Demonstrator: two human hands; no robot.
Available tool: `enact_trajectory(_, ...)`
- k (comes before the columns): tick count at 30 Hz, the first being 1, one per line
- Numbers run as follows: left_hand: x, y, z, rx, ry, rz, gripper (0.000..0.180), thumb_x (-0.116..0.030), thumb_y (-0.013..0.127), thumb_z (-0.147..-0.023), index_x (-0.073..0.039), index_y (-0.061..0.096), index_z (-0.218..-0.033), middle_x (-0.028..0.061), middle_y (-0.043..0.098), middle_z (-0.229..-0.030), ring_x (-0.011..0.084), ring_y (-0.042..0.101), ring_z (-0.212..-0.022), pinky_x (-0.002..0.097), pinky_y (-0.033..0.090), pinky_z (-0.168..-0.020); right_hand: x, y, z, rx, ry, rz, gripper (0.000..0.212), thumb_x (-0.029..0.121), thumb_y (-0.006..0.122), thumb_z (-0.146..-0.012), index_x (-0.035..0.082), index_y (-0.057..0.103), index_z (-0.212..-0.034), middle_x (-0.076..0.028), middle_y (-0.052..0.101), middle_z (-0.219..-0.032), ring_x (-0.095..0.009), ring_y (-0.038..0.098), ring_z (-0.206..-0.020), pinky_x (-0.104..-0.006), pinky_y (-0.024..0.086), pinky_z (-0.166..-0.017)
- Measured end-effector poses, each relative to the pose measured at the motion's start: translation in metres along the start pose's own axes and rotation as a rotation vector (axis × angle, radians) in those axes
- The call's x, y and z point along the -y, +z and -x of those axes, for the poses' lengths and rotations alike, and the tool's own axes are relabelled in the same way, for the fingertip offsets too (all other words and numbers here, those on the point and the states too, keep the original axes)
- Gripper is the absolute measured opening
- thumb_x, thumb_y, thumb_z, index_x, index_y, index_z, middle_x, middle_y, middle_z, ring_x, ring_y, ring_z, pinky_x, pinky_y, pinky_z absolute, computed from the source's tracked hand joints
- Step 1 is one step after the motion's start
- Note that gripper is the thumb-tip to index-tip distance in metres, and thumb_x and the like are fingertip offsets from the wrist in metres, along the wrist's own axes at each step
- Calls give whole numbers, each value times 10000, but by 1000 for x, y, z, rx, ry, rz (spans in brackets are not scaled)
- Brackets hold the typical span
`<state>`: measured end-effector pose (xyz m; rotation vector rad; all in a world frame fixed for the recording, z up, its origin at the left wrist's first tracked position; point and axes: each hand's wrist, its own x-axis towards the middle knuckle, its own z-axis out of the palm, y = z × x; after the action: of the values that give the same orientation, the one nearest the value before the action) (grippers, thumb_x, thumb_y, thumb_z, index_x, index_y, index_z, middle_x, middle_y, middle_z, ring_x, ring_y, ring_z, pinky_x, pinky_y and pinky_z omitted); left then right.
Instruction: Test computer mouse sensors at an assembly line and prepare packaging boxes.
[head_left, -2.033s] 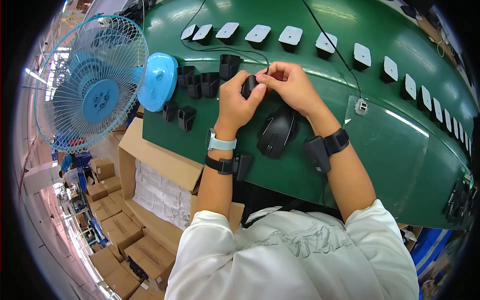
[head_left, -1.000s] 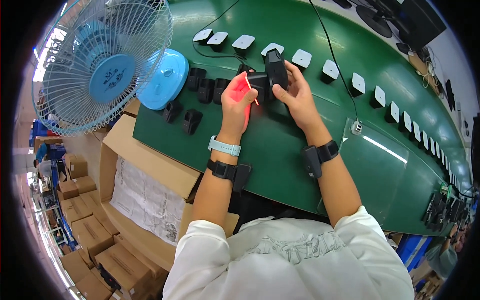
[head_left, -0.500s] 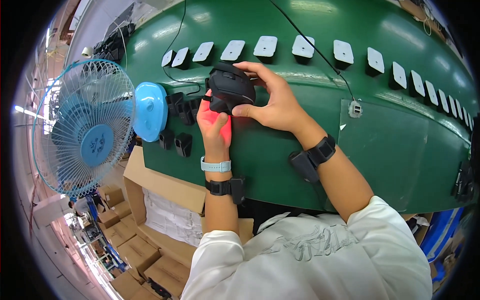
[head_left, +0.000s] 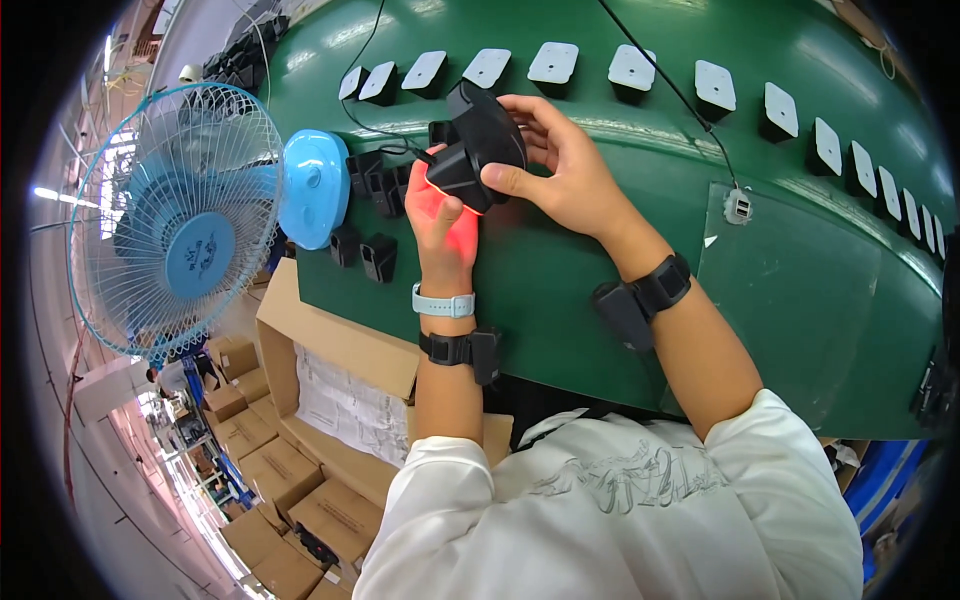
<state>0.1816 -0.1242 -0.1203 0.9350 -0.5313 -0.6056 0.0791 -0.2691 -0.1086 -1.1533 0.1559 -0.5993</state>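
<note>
A rounded black plastic device (head_left: 487, 138) hangs over the green table, tilted so that a blocky side part faces me. My right hand (head_left: 575, 185) grips it from the right, thumb on the near side and fingers behind. My left hand (head_left: 441, 225) is under its left side, with the palm glowing red from a light beneath the device. The left thumb shows, but the other fingers are mostly hidden by the device. A thin black cable (head_left: 385, 147) runs to its left side; whether it is plugged in cannot be made out.
Several small black units (head_left: 379, 258) stand left of my hands. A long row of white-topped black blocks (head_left: 553, 63) curves along the far side. A blue fan (head_left: 198, 245) is at left. An open carton (head_left: 345, 335) stands below the edge; a small socket box (head_left: 738, 207) lies right.
The black device has been turned and tilted in my hands, so its side part now shows. The whole view has shifted slightly, with the table things appearing higher and further right.
</note>
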Motion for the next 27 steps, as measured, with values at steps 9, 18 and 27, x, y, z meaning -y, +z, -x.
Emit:
enact_trajectory(9,-2,9,-1,-28,-27,-21,804,-178,873,-753,57,434,-1384,168,577,-1307,301,578,-1208,418,448,-1072,10,-2,2,-10,-224,354,754,218,929,-659,85,569,-1309,-63,651,-1211,-223,623,-1101,-376,507,-952)
enact_trajectory(18,1,3,-1,-28,-23,-53,701,-85,840,-753,38,476,-1340,149,597,-1265,285,602,-1156,416,464,-1048,10,-4,1,-3,-291,403,745,206,932,-629,92,593,-1283,-68,654,-1176,-224,627,-1048,-361,527,-895)
enact_trajectory(27,-13,14,-2,-216,-46,348,539,-193,565,-898,13,460,-1385,244,521,-1379,369,492,-1318,532,321,-1169,5,-23,-5,189,-257,225,658,33,736,-579,68,647,-1230,-66,650,-1149,-238,594,-1094,-366,454,-1010)
